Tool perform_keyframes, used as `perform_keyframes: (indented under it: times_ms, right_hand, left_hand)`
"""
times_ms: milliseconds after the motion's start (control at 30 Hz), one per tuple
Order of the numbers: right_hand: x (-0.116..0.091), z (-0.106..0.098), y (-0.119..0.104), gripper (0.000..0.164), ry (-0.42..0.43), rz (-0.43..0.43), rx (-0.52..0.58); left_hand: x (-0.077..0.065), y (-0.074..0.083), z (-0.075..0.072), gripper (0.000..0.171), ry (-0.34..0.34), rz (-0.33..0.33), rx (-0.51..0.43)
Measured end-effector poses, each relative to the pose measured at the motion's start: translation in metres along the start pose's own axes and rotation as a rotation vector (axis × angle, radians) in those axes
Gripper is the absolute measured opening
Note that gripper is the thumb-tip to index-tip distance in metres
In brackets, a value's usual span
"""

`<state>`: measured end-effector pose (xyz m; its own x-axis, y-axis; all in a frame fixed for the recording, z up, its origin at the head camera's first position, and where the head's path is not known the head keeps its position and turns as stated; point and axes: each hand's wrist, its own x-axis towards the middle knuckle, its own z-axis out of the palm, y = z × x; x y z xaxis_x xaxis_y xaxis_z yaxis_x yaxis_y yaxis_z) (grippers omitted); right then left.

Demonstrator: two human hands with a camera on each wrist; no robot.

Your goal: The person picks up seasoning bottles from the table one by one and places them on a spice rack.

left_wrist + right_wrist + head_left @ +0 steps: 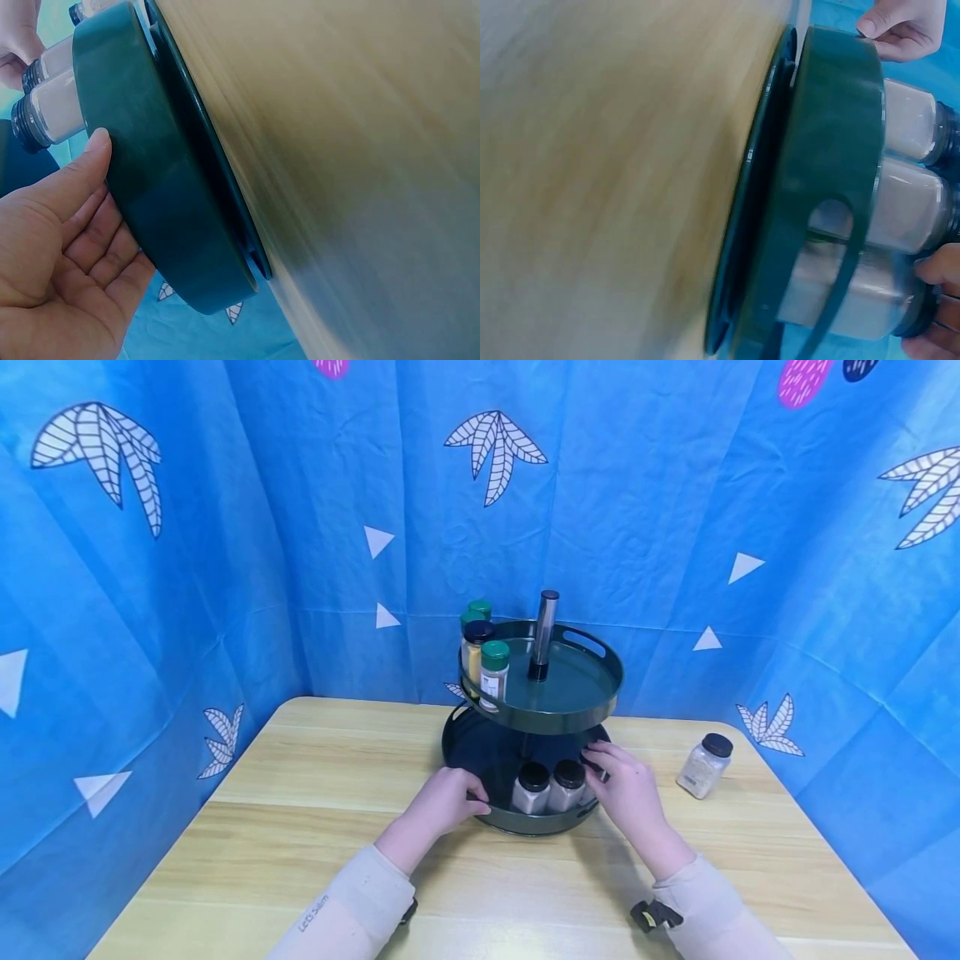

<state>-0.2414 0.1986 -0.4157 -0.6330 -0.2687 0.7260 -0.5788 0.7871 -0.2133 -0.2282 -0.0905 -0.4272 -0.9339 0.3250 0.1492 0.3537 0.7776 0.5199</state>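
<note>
A dark green two-tier turntable rack [547, 718] stands on the table. My left hand [444, 803] pinches the rim of its lower tray [142, 172], thumb outside and fingers inside. Two spice jars with black lids, a left one [531, 789] and a middle one [567, 787], stand side by side at that tray's front. My right hand [626, 781] grips the black lid of a third spice jar [847, 289], which stands beside them behind the tray's handle cutout. In the head view the right hand mostly hides this third jar.
On the upper tray [577, 685], several spice bottles [493, 677] with green or black caps crowd the left side around a metal post [546, 631]. Another black-lidded jar [705, 766] is on the table at the right. Blue curtains [360, 568] surround the wooden table [315, 793].
</note>
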Motion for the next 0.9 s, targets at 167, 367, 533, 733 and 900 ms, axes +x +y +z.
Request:
perform_keyframes:
  times_ms: [167,367,533,733,900]
  right_hand:
    - [0.004,-0.007,-0.004,0.022,-0.066,0.010,-0.002]
    - [0.006,-0.013,-0.007,0.021,-0.138,0.024,-0.010]
    - [0.007,-0.015,-0.008,0.020,-0.161,0.035,-0.010]
    - [0.007,-0.018,-0.007,0.019,-0.180,0.061,0.002]
    - [0.007,-0.021,-0.006,0.017,-0.194,0.082,0.005]
  left_hand:
    - [0.000,0.001,-0.001,0.008,0.002,0.004,0.003]
    - [-0.001,0.002,-0.002,0.008,-0.004,0.000,0.008]
    - [-0.002,0.002,-0.001,0.008,-0.008,-0.007,0.000]
    - [-0.001,0.001,-0.002,0.009,-0.001,0.012,0.006]
    - [-0.001,0.000,-0.002,0.009,0.005,0.026,0.016]
